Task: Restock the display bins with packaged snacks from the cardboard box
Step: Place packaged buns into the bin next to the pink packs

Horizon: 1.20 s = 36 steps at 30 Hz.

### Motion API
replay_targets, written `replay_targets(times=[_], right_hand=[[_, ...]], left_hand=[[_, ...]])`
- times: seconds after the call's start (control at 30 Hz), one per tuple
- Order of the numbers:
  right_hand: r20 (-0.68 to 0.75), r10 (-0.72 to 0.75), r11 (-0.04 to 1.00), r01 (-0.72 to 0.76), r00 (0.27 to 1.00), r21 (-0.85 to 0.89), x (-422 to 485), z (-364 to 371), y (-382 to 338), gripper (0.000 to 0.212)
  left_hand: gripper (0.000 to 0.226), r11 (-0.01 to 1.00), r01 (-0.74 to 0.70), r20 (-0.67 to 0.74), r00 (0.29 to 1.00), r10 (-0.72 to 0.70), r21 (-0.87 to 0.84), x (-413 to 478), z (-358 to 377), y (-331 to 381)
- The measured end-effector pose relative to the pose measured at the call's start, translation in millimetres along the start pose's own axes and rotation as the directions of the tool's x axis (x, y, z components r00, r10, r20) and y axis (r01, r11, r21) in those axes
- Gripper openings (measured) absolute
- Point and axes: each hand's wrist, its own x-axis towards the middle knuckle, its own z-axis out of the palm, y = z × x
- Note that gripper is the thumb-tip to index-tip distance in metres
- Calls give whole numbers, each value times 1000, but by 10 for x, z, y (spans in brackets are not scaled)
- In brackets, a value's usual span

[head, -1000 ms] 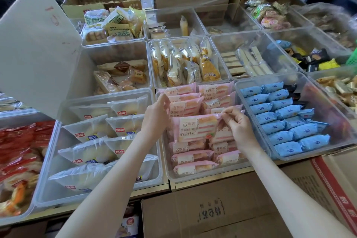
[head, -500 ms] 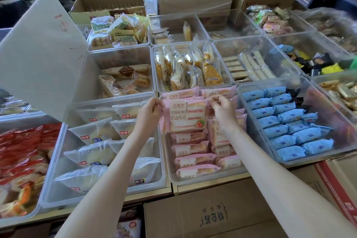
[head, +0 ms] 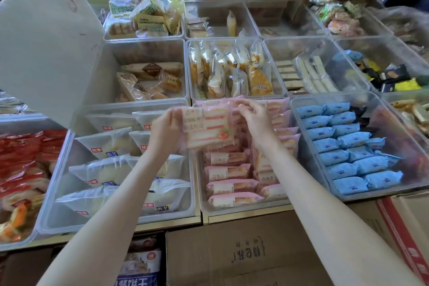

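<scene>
I see left hand [head: 166, 126] and right hand [head: 254, 115] pinching a pink film-wrapped cake packet [head: 207, 129] over the clear plastic bin [head: 243, 212] — edge-pinches may slip.

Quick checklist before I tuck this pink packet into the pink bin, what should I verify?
1. Left hand grips the pink packet by its left edge: ok.
2. Right hand pinches its upper right edge: ok.
3. It is above the pink bin, not the blue packets: ok.
4. Free gap in the back row: cannot tell, the packet hides it.
5. Print matches the bin's stock: cannot tell, blurred.
</scene>
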Motion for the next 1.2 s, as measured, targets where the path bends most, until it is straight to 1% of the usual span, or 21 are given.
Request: replay_targets(times=[0.03,0.07,0.1,0.13,0.17,0.23,0.27,0.3,0.37,0.43,0.47,0.5,0.57,0.63,0.7,0.83,0.93,1.0,1.13,1.2], right_hand=[[23,-50,995,52,998,-85,-18,-27,16,18],[63,-83,974,95,995,-205,-50,-54,53,21],[125,-87,927,126,988,-353,-88,-73,105,25],[201,-64,857,157,978,-490,-125,-75,174,28],[280,-24,767,197,960,-610,-149,-58,256,32],[414,29,515,341,910,-786,-169,26,387,42],[464,49,386,412,884,-826,-162,83,434,48],[503,66,288,466,862,-837,-151,133,457,51],[534,109,167,515,838,-841,-121,218,480,51],[538,154,95,529,829,-843,-82,284,498,48],[533,177,82,527,828,-846,-63,310,512,48],[523,199,91,516,829,-852,-50,327,522,51],[500,229,132,483,835,-866,-29,335,546,57],[491,234,159,465,839,-871,-27,322,568,61],[482,234,163,455,844,-875,-26,326,574,61],[485,251,173,454,838,-874,-26,342,553,53],[511,214,132,494,832,-860,-36,307,577,44],[526,209,116,513,825,-851,-32,301,584,43],[544,254,167,518,800,-839,64,342,567,44],[549,241,152,528,800,-836,114,370,596,38]], left_hand=[[28,997,23,-65,997,-28,-75,44,-4,-21],[28,987,44,-123,990,-63,-157,112,-22,-58],[30,972,62,-168,980,-102,-228,172,-42,-72],[32,956,85,-196,970,-143,-280,238,-63,-102],[33,950,102,-205,964,-167,-296,295,-88,-118],[31,946,128,-180,966,-188,-298,369,-131,-116],[30,945,132,-165,968,-187,-299,394,-139,-112],[29,944,127,-157,971,-181,-305,404,-143,-98],[30,944,118,-151,974,-171,-307,402,-128,-86],[30,941,125,-162,970,-183,-315,407,-110,-111],[30,938,129,-163,968,-189,-321,414,-108,-134],[30,936,139,-161,967,-199,-324,416,-104,-148],[30,933,151,-152,966,-210,-328,426,-108,-170],[30,927,144,-157,966,-208,-346,430,-110,-171],[30,919,131,-150,969,-199,-372,426,-106,-155],[28,902,116,-136,973,-188,-417,414,-88,-103],[27,896,117,-138,971,-193,-429,418,-75,-78],[27,895,109,-146,971,-189,-433,427,-68,-65],[25,889,93,-138,975,-172,-449,436,-47,-48],[25,891,86,-138,977,-163,-447,433,-40,-52]])
